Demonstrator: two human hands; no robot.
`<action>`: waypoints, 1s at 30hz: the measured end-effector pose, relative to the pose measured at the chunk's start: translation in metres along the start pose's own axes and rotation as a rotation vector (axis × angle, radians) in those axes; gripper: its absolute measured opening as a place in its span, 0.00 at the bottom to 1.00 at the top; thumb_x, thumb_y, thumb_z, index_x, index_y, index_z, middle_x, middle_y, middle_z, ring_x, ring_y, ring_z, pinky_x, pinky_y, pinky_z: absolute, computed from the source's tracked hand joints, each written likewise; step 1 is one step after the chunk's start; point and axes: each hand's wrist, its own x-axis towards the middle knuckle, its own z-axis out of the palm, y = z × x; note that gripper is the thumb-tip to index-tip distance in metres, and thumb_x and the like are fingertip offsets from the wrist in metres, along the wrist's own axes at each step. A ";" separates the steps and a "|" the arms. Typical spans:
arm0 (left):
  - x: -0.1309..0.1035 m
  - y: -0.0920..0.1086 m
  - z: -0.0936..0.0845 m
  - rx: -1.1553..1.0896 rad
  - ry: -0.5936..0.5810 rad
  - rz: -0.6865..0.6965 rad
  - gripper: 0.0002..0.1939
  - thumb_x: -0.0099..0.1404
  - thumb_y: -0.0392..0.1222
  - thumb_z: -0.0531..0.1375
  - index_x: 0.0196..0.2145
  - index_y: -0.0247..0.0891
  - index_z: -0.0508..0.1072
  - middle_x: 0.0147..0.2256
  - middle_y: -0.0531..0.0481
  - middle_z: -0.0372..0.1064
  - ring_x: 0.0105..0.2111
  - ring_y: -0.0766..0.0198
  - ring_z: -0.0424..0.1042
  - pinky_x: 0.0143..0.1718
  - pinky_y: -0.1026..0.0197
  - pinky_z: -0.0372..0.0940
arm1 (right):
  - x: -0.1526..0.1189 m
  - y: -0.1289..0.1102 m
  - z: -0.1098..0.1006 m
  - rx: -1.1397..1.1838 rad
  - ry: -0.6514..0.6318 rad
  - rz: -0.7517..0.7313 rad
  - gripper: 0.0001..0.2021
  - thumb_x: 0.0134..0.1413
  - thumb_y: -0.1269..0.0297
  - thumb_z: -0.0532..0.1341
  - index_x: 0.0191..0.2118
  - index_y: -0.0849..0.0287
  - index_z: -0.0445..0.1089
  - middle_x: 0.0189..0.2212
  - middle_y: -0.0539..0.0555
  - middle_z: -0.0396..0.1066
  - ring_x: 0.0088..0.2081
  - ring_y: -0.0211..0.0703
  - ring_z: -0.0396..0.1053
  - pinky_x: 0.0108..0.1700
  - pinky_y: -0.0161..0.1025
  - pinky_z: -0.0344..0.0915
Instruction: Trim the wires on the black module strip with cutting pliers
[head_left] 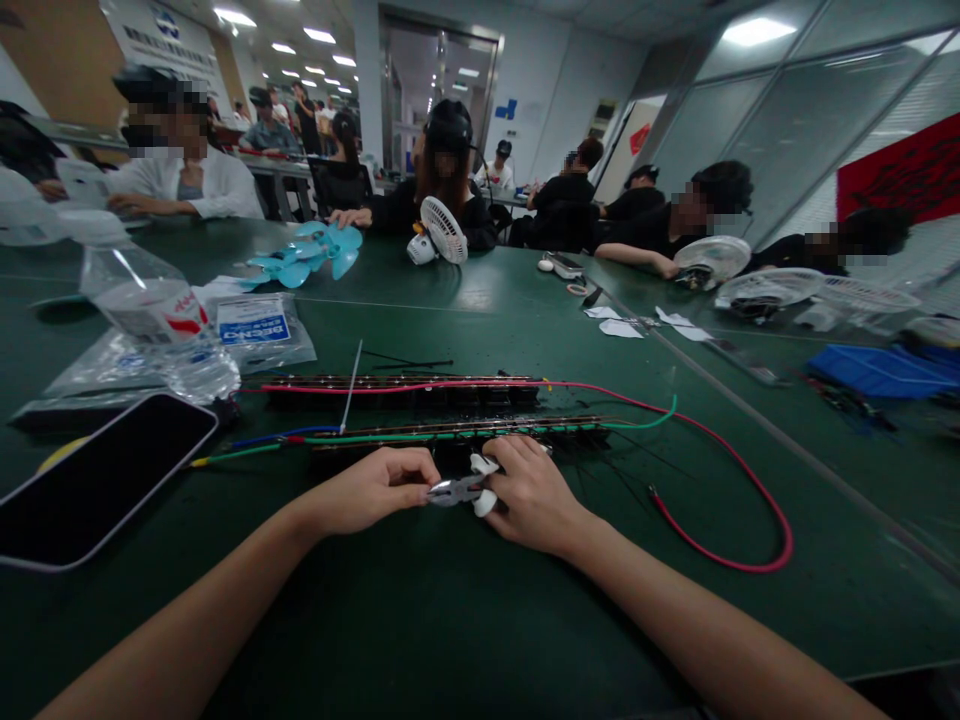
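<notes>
Left hand: thumb and forefinger of the left hand (379,490) brought together at the pliers' tip; cannot tell whether they pinch the metal or something small there.
Pliers: the pliers (452,490) lie between the two hands, above the green table (375,620), nose toward the left; short, bright grey metal head, white handles. Jaw gap not readable.
Right hand: fingers of the right hand (536,495) wrapped around the handles, back of hand up.
Smartphone: black-screened smartphone (105,480), pale edge, left of the left hand.
Red wire: thick red wire (784,545), looped on the right, its run lying along the farther strip.
Near strip: black terminal strip (446,458) just beyond the hands; green wire (645,424) along it, blue wire (255,438) at its left.
Cable tie: white cable tie (352,385) sticking up at the near strip.
Far strip: second black strip (390,396), roughly parallel.
Bottle: clear water bottle (161,310), upright beyond the smartphone.
Far side: blue fan blades (315,250), white fan (445,230), seated co-workers.
</notes>
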 end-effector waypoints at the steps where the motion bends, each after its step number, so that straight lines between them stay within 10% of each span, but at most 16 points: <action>1: 0.000 0.000 0.000 -0.001 -0.001 0.002 0.06 0.64 0.42 0.61 0.34 0.36 0.71 0.33 0.53 0.65 0.34 0.63 0.64 0.39 0.61 0.58 | 0.000 0.000 0.000 -0.002 0.004 -0.003 0.06 0.51 0.65 0.61 0.28 0.62 0.71 0.38 0.60 0.65 0.38 0.48 0.58 0.40 0.44 0.59; 30: 0.000 0.004 0.001 0.053 -0.006 0.000 0.08 0.64 0.43 0.60 0.32 0.36 0.70 0.32 0.53 0.63 0.33 0.64 0.63 0.36 0.61 0.58 | 0.000 -0.004 0.002 -0.028 0.015 -0.011 0.10 0.51 0.63 0.60 0.22 0.61 0.67 0.28 0.55 0.62 0.29 0.40 0.54 0.29 0.39 0.52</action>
